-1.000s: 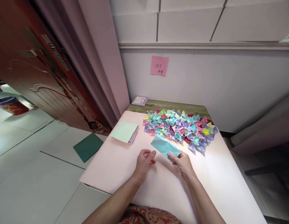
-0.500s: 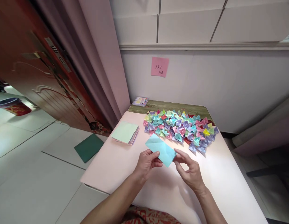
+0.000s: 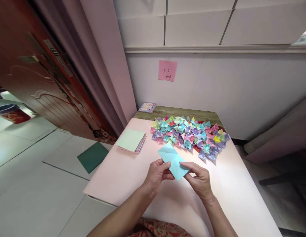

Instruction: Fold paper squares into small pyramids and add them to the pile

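Observation:
A light-blue sheet of origami paper (image 3: 174, 160), creased and folded to a rectangle, is held tilted above the table. My left hand (image 3: 159, 172) pinches its lower left edge, thumb on top and fingers beneath. At the right end, my right hand (image 3: 198, 177) grips the paper between thumb and index finger, the index lying over the upper face. Just beyond the hands spreads a pile of small folded paper boats (image 3: 189, 135) in blue, purple, pink, green and yellow. To the left lies a stack of square paper (image 3: 131, 140) with a pale green sheet on top.
The table (image 3: 123, 177) has a pale pink cover. A small pack of printed cards (image 3: 147, 107) lies at its far left corner. A pink note (image 3: 167, 70) is stuck to the wall. A dark green square (image 3: 93, 157) lies on the floor.
My right index finger has moved onto the paper's upper face, and the right hand now grips that end more fully. The paper has shifted slightly right and its creases show more plainly.

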### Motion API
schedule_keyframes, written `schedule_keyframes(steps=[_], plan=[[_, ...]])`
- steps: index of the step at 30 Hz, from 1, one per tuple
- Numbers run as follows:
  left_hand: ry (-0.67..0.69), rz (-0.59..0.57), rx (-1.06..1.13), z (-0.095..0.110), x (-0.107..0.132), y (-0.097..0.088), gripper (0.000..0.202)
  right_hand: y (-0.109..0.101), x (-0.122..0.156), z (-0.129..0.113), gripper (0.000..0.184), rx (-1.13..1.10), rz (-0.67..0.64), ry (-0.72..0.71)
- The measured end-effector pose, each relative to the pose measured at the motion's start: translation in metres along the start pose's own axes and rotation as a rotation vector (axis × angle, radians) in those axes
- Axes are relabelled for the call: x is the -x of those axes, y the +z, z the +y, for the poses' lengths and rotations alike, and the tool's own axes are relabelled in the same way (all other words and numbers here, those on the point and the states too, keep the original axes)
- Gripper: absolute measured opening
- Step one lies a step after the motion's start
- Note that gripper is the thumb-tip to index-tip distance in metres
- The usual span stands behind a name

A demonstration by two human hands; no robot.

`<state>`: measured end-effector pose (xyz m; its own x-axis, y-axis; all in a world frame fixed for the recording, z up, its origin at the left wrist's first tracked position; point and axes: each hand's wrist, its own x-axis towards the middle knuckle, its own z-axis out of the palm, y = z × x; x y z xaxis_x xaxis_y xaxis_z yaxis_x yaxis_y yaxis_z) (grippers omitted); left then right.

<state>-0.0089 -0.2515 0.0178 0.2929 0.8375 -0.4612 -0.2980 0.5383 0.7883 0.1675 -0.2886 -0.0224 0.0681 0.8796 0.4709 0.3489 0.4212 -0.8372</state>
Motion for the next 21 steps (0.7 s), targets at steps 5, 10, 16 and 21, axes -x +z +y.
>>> schedule_keyframes(steps=[5,10,16,21], plan=[[0.012,0.022,-0.013,0.002,-0.001,-0.001,0.035,-0.002,-0.001,-0.001,0.025,0.047,-0.048,-0.055],[0.032,0.044,0.002,0.001,0.0,-0.001,0.035,0.006,0.0,-0.003,0.004,-0.066,0.048,0.149],[0.133,-0.007,-0.038,-0.001,0.003,0.003,0.045,0.024,0.003,-0.011,0.024,-0.198,0.176,0.456],[0.156,0.007,-0.067,-0.003,0.0,0.002,0.043,0.028,0.0,-0.02,0.029,-0.303,0.23,0.548]])
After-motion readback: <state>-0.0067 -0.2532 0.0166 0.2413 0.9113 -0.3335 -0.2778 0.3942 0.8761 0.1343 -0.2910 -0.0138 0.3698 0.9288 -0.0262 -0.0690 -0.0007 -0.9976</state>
